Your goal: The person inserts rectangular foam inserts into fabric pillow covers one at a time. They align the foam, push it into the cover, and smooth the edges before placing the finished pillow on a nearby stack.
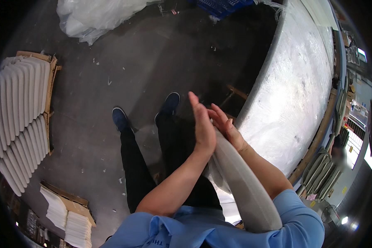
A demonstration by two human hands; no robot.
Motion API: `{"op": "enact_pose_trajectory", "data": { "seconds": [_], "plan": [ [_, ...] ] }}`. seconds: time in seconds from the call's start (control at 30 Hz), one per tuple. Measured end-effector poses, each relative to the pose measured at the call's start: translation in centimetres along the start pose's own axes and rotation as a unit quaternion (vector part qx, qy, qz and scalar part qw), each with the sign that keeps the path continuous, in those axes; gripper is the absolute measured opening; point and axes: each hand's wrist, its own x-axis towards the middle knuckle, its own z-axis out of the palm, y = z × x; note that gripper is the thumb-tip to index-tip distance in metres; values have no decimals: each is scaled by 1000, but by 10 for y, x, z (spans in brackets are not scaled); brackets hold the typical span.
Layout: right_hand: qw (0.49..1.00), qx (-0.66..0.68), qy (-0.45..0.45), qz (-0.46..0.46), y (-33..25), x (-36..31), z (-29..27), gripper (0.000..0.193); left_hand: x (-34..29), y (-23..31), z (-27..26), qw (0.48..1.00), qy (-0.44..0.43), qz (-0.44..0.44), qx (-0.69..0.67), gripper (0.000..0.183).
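A pale grey padded panel (252, 192), smooth and rounded at its near end, runs from my torso forward to my hands. My left hand (203, 128) lies along the panel's left side, palm inward, its fingers stretched out past the far end. On the opposite side, my right hand (229, 130) faces it with fingers extended and slightly bent. The panel's far end is between the two palms and partly hidden by them. My right forearm passes along the panel's right side. How firmly the palms press cannot be made out.
On my right stands a large table wrapped in shiny clear film (289, 99). Stacked pale grey panels (22, 99) lean at the left, above white sheets on cardboard (72, 215). A plastic film heap (99, 16) and blue crate (223, 6) lie ahead. Scraps dot the dark floor (91, 124).
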Motion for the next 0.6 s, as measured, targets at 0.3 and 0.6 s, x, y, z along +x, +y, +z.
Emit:
{"op": "enact_pose_trajectory", "data": {
  "seconds": [0.3,0.6],
  "plan": [
    [997,57,37,-41,-8,-24,6,102,-19,2,5,1000,-26,-15,9,78],
    [998,37,31,-30,-25,5,8,94,-45,-62,-27,924,42,-323,-199,83]
  ]
}}
